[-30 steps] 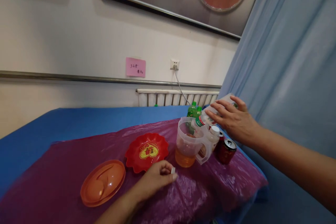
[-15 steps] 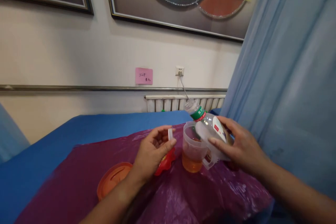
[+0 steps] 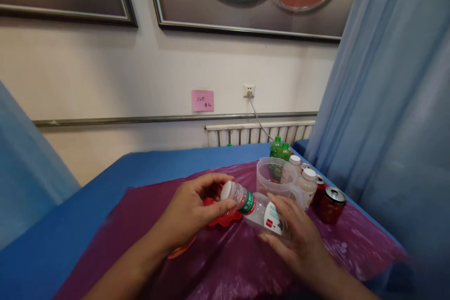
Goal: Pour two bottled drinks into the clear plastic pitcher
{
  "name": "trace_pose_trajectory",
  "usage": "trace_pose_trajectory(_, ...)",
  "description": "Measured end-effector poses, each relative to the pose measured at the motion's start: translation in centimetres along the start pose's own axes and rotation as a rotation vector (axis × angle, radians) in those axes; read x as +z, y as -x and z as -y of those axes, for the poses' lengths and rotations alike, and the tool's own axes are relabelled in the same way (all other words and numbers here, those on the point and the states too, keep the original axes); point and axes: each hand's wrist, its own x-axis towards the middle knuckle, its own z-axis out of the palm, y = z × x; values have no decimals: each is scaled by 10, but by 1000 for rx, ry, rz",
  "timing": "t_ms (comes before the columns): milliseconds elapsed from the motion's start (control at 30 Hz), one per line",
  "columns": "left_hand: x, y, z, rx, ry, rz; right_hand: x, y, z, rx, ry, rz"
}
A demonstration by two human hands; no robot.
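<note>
Head view: both hands (image 3: 191,208) hold bottle (image 3: 258,210).

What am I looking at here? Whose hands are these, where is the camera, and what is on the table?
There is no machine: a camera worn on a person's head looks forward and down at their own bare hands. The right hand holds a clear plastic bottle tilted on its side; the left hand grips its white cap. On the purple sheet over the blue table stand a clear jug, white-capped bottles, green bottles and red cans. A red dish lies partly hidden behind the hands.
</note>
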Motion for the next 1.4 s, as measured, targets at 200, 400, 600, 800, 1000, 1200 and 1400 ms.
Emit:
trace_pose_trajectory(200, -4, 10, -1, 64, -284, 28, 13, 19, -8, -38, 86, -48)
trace_pose_trajectory(400, -11, 5, -8, 116, -285, 211, 12, 24, -8, 69, -217, 42)
trace_pose_trajectory(600, -13, 5, -19, 83, -209, 432, 24, 28, -9, 241, -589, 152)
trace_pose_trajectory(800, 7, 12, -3, 85, -125, 171, 37, 26, -3, 273, -803, 110)
trace_pose_trajectory(1000, 13, 11, 11, 155, 251, 225, 42, 25, 6, 320, -1055, 256)
trace_pose_trajectory(1200, 8, 11, 23, 187, -17, -119, 52, 32, -1, 358, -906, 174)
trace_pose_trajectory(1400, 2, 10, 20, 132, 188, 21, 61, 38, -3, 420, -1024, 289)
